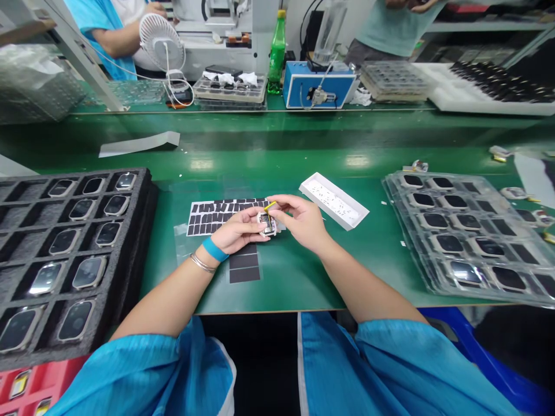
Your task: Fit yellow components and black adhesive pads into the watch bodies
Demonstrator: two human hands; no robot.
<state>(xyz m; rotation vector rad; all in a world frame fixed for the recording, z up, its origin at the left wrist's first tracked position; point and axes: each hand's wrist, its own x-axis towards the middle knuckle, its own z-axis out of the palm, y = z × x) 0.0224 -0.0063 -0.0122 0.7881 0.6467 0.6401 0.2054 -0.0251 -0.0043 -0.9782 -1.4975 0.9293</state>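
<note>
My left hand (236,230) holds a small open watch casing (267,224) with its dark insides facing up. My right hand (303,222) pinches a thin yellow strip (269,205) at the top of the casing. Under my left hand lies a sheet of black adhesive pads (217,215) on clear backing film. A shorter strip of black pads (244,264) lies below my left wrist. A white rectangular tray (333,200) sits just beyond my right hand.
A black foam tray of watches (69,254) stands to the left, and a clear plastic blister tray of watches (459,231) to the right. Across the green bench are a blue machine (318,85), a green bottle (276,55) and co-workers.
</note>
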